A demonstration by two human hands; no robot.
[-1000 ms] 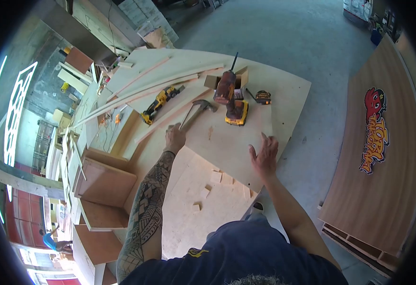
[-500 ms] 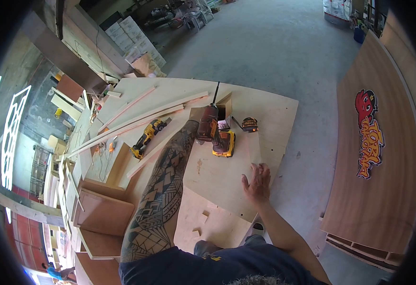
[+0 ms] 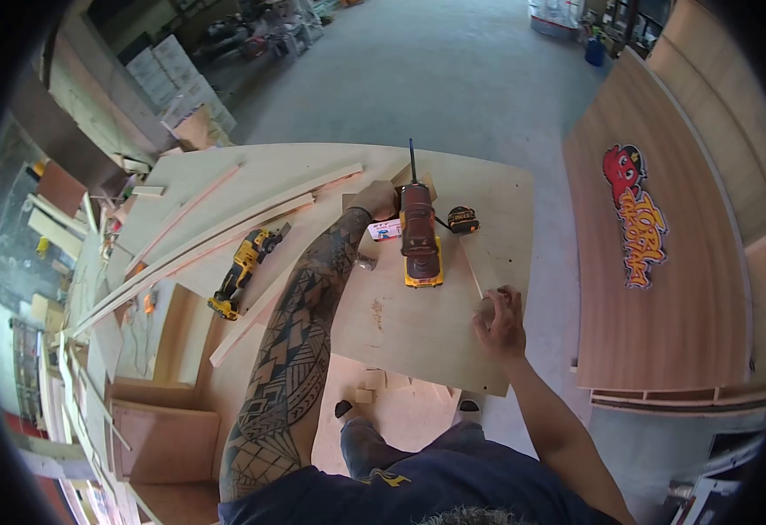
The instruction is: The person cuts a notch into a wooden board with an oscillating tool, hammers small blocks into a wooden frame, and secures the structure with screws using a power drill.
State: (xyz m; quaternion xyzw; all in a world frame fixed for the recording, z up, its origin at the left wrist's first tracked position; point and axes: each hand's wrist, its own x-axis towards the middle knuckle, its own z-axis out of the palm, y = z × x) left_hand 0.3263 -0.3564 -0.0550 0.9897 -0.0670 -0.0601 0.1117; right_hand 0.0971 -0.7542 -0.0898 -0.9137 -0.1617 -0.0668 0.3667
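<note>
My left hand (image 3: 383,200), on the tattooed arm, reaches to a small cardboard box (image 3: 422,182) beside a cordless drill (image 3: 418,223). Its fingers are partly hidden by the drill and box, so their grip does not show. The drill has a brown cover, a yellow battery and a long bit pointing away from me. Just below that hand lies a small printed packet (image 3: 385,230). At the panel's right side, my right hand (image 3: 503,322) is closed with curled fingers at the near end of a thin wooden strip (image 3: 473,267). A tape measure (image 3: 463,220) sits by the strip's far end.
Left on the plywood panel (image 3: 435,341) lie a yellow cordless power tool (image 3: 243,273) and long wooden battens (image 3: 225,229). Wooden compartments (image 3: 164,442) stand near left. A wooden board with a logo (image 3: 663,306) stands at right. Offcuts (image 3: 370,385) lie below the panel's near edge.
The drill now points straighter ahead, and my left hand shows to its left, at the box. My right hand's fingers have curled in at the strip. The camera view has turned.
</note>
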